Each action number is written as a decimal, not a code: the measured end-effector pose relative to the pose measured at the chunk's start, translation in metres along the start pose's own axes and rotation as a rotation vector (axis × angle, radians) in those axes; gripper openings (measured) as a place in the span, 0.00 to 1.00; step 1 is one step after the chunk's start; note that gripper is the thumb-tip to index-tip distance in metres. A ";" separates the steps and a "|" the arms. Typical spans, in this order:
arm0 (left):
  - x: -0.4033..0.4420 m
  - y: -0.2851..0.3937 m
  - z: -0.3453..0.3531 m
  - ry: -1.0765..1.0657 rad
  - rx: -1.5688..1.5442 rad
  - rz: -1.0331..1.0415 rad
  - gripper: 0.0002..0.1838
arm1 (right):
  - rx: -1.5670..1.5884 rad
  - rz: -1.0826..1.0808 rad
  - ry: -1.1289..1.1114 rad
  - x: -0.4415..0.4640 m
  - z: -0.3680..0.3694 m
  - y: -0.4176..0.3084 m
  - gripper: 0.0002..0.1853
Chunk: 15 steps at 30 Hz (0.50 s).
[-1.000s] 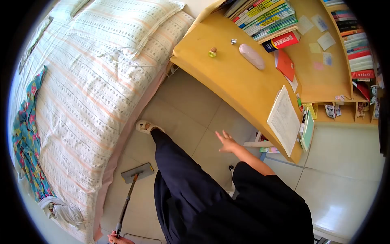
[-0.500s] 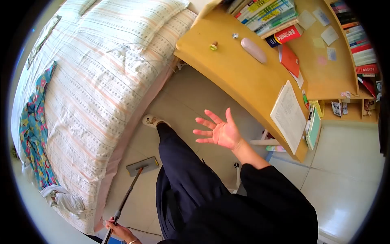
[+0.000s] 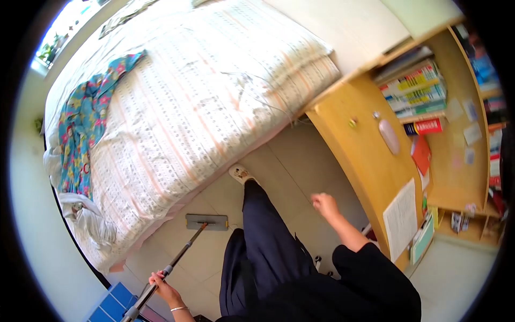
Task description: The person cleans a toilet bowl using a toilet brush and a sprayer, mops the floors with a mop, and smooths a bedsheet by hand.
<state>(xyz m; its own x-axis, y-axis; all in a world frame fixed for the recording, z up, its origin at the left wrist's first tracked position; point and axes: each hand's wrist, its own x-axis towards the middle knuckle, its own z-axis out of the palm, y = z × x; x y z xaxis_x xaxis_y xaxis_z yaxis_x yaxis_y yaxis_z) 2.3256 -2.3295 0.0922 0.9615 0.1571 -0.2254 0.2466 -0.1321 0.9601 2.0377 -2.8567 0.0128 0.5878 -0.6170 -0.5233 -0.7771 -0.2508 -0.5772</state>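
Note:
My left hand (image 3: 161,281) is wrapped round the pole of a flat mop. The mop's grey rectangular head (image 3: 214,222) lies on the tiled floor between the bed and my legs. From the head, the metal pole (image 3: 185,248) slants down to the lower left, past my hand. My right hand (image 3: 325,205) is raised over the floor near the desk, its fingers curled in and nothing seen in them. It touches neither the desk nor the mop.
A bed (image 3: 177,129) with a patterned sheet fills the upper left, a flowered cloth (image 3: 86,123) on it. To the right is a wooden desk (image 3: 348,145) with books (image 3: 416,94) and a paper stack (image 3: 399,220). Blue boxes (image 3: 110,303) stand at lower left.
My right hand has gone from spread fingers to curled ones. The view has turned, showing more of the bed. The mop head's angle in view has changed; my left hand still grips the pole.

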 end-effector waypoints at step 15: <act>0.012 0.027 0.040 0.610 0.048 -0.080 0.11 | -0.422 -0.632 0.076 0.252 -0.010 -0.221 0.23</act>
<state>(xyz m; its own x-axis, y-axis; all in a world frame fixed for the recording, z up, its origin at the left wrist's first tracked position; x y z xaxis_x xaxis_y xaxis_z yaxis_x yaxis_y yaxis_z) 2.3490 -2.3702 0.1086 0.7010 0.6978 -0.1476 0.3343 -0.1386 0.9322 2.3549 -2.9637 0.0144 0.9442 -0.3070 -0.1194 -0.3268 -0.8278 -0.4560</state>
